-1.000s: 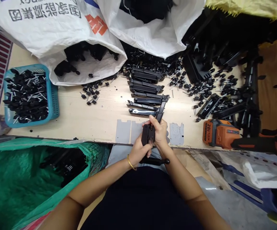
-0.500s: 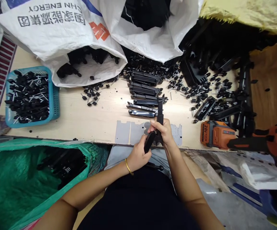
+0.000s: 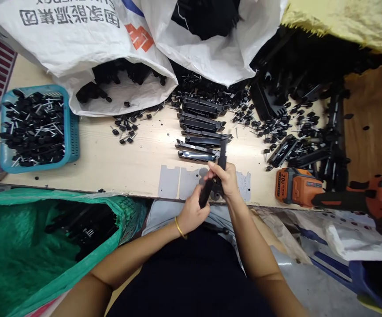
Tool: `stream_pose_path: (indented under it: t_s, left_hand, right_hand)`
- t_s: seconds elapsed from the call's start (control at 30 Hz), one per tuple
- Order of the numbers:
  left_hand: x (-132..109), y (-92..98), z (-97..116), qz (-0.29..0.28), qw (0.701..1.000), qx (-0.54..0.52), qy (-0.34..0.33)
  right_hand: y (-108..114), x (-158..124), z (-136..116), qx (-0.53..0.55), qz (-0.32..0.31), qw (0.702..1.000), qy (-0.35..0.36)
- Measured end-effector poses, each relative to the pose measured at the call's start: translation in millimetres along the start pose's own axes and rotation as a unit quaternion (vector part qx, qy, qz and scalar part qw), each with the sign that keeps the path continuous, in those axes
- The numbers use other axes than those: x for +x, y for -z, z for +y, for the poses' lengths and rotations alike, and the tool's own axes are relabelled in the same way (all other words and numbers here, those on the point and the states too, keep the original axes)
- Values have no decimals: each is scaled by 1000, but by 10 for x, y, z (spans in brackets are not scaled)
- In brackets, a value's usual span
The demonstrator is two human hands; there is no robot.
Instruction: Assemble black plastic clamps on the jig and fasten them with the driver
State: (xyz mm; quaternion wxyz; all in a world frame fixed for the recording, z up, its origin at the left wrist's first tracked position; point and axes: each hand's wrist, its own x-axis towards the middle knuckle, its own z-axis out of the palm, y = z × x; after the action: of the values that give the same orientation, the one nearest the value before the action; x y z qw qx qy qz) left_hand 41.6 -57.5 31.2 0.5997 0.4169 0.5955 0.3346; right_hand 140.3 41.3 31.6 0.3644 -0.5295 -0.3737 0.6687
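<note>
My right hand (image 3: 225, 178) is closed round a long black plastic bar (image 3: 223, 152) that points away from me, over the table's near edge. My left hand (image 3: 192, 212), with a gold bangle at the wrist, grips a shorter black piece (image 3: 205, 193) that meets the bar's near end. Just beyond the bar lies a stack of similar black bars (image 3: 200, 125). Another black part (image 3: 215, 229) rests on my lap, partly hidden by my arms.
A blue basket (image 3: 70, 127) of black-headed pins stands at the left. White sacks (image 3: 88, 44) of black parts lie at the back, loose pins (image 3: 126, 127) in front. An orange cordless drill (image 3: 313, 191) lies at the right. A green sack (image 3: 28, 246) sits at my left.
The bar in my right hand swung from slanted to pointing straight away from me. The short piece in my left hand tilted, and both hands shifted slightly to the right.
</note>
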Motion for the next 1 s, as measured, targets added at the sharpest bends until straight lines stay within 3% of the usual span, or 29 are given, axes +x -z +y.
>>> stream_pose_path:
  t_s: [0.1, 0.2, 0.27, 0.37, 0.4, 0.53, 0.6, 0.67, 0.77, 0.83, 1.0]
  left_hand:
    - [11, 234, 7, -77, 992, 89, -42]
    - [3, 251, -24, -109, 987, 109, -40]
    - [-18, 129, -54, -53, 994, 83, -41]
    - [-40, -43, -64, 76, 996, 30, -36]
    - [-38, -50, -55, 83, 995, 26, -38]
    - [-2, 164, -2, -57, 993, 77, -61]
    - [1, 242, 12, -99, 989, 98, -54]
    - [-20, 196, 16, -76, 993, 83, -42]
    - [-72, -9, 28, 35, 999, 22, -26]
    - [-83, -89, 53, 57, 998, 2, -20]
    - [-1, 127, 125, -92, 993, 69, -41]
  right_hand:
    - [98, 54, 1, -4, -95, 995, -26]
    - [59, 51, 38, 19, -116, 992, -53]
    - [-27, 23, 53, 26, -78, 996, -43]
    - [-126, -13, 18, 38, 27, 999, 10]
    - [-130, -15, -6, 36, 37, 999, 15]
    - [-31, 2, -73, 12, -46, 998, -37]
    - [-7, -8, -62, 21, -60, 997, -54]
    - [-40, -45, -41, 40, -20, 998, -39]
    - [-128, -109, -57, 50, 57, 997, 7]
    - [-138, -124, -108, 45, 82, 995, 25]
    - [11, -55, -188, 45, -11, 999, -20]
